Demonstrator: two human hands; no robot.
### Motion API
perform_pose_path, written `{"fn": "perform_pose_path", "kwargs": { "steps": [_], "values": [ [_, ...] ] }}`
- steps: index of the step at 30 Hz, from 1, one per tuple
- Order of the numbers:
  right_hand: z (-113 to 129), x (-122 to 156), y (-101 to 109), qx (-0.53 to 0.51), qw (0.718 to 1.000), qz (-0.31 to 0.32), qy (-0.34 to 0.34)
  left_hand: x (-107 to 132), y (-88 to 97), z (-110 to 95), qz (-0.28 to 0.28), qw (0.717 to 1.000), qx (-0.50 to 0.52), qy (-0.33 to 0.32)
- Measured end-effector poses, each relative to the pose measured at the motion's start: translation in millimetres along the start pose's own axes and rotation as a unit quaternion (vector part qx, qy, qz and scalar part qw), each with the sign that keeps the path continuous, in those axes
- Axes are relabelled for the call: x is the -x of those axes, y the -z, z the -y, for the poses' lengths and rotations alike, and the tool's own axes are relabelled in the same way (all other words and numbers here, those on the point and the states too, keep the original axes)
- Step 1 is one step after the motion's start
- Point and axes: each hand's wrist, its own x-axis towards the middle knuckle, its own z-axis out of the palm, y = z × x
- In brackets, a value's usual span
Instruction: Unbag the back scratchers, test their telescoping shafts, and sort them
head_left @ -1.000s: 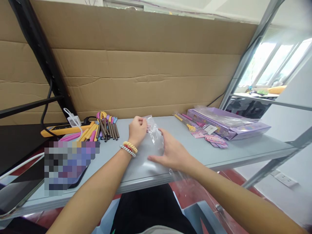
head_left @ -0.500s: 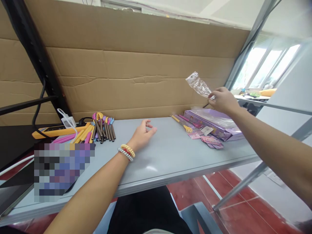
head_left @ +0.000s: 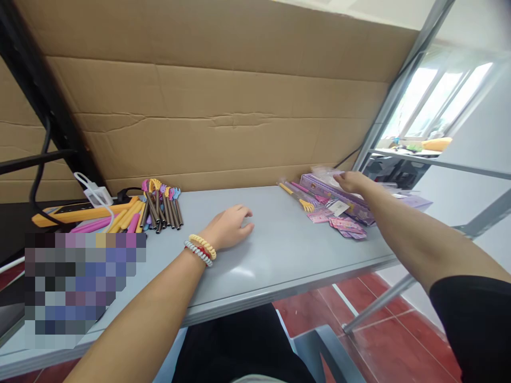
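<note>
My left hand [head_left: 228,227] rests on the grey tabletop [head_left: 255,266], its fingers loosely bent, thumb apart and nothing in it. Over the purple box [head_left: 331,194] at the right, my right hand [head_left: 351,182] is closed on a clear plastic bag [head_left: 324,173], which is blurred by motion. More clear bags appear to lie in the box, partly hidden by my right hand and forearm. Beside the box lie bagged sticks, among them a yellow one with a small hand-shaped end [head_left: 306,205], and several pink cards [head_left: 347,227].
Several metal-tubed sticks with coloured hand-shaped ends [head_left: 163,205] lie in a bunch at the left. Near them are yellow and pink handles [head_left: 126,217], a white charger [head_left: 98,196] with cables, and a pixelated area. A cardboard panel [head_left: 215,122] stands behind the table.
My right hand has come down and left with the plastic bag, from above the box to right over it. The view has shifted slightly; my left hand stays on the table.
</note>
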Motion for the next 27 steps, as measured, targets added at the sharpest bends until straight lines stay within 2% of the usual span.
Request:
{"fn": "perform_pose_path", "kwargs": {
  "steps": [3,4,8,10,15,18,20,21,22,24,25,27],
  "values": [
    [36,3,14,0.008,1.000,-0.005,0.004,0,0.1,-1,0.002,1.000,-0.004,-0.004],
    [52,5,19,0.006,1.000,0.013,0.008,0,0.3,-1,0.003,1.000,-0.005,-0.004],
    [116,13,19,0.034,0.983,0.180,0.015,1,1.2,4,0.006,1.000,-0.007,0.003],
    [138,17,11,0.030,0.976,0.215,-0.012,1,2.0,7,0.003,1.000,-0.007,0.012],
    [164,20,-6,-0.023,0.974,0.221,-0.045,1,2.0,17,-0.005,1.000,0.002,0.027],
    [184,23,0,-0.060,0.977,0.203,-0.036,-1,0.0,23,-0.016,0.999,0.015,0.050],
    [205,29,10,-0.158,0.970,0.181,-0.027,-3,-0.9,28,-0.044,0.994,0.052,0.087],
    [218,33,15,-0.258,0.951,0.170,-0.026,-5,-0.7,31,-0.066,0.988,0.082,0.113],
    [231,38,20,-0.376,0.912,0.163,-0.021,-6,-0.1,34,-0.091,0.978,0.120,0.142],
    [256,51,28,-0.574,0.798,0.183,-0.020,-9,2.5,40,-0.148,0.943,0.214,0.208],
    [268,59,30,-0.635,0.744,0.209,-0.019,-10,4.4,42,-0.174,0.917,0.267,0.241],
    [285,74,30,-0.703,0.660,0.265,0.001,-12,8.4,45,-0.209,0.855,0.377,0.289]
  ]
}}
